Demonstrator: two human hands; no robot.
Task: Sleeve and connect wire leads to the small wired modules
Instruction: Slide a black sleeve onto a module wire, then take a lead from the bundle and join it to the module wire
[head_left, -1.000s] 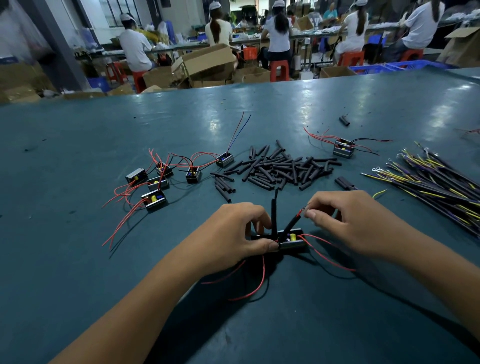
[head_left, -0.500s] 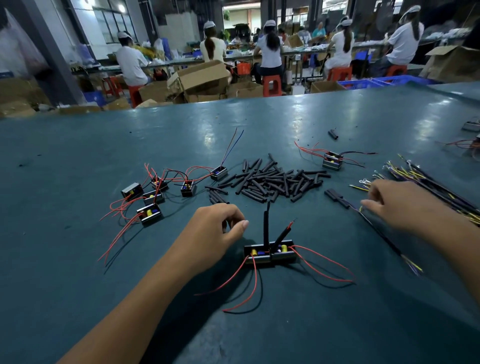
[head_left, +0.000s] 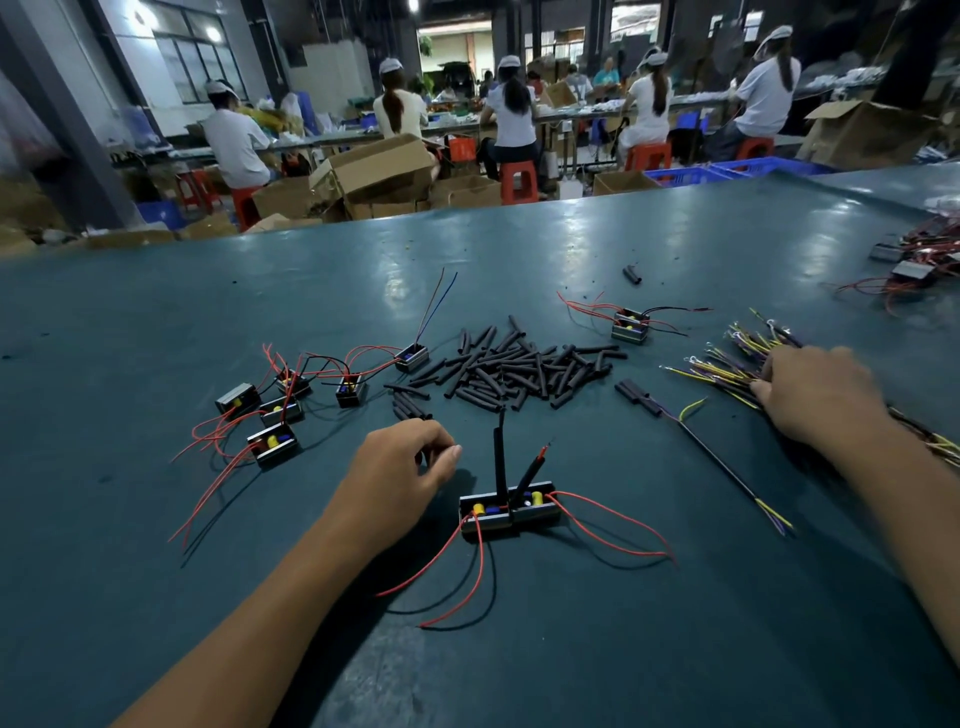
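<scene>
Two small black modules (head_left: 510, 511) sit side by side on the green table (head_left: 156, 322), each with a black-sleeved lead standing up and red wires trailing toward me. My left hand (head_left: 400, 467) hovers just left of them, fingers loosely curled, holding nothing. My right hand (head_left: 815, 395) rests on the bundle of yellow and purple wire leads (head_left: 727, 358) at the right; its fingertips are hidden among the wires. A pile of black sleeves (head_left: 524, 366) lies behind the modules.
Several more wired modules (head_left: 275, 410) lie at the left, one (head_left: 630, 326) behind the sleeve pile, others (head_left: 914, 265) at the far right edge. A single sleeved lead (head_left: 691, 431) lies between the pile and my right arm. Seated workers and cardboard boxes fill the background.
My right hand left the sleeved lead and moved right to the wire bundle. My left hand let go of the modules and drew slightly left.
</scene>
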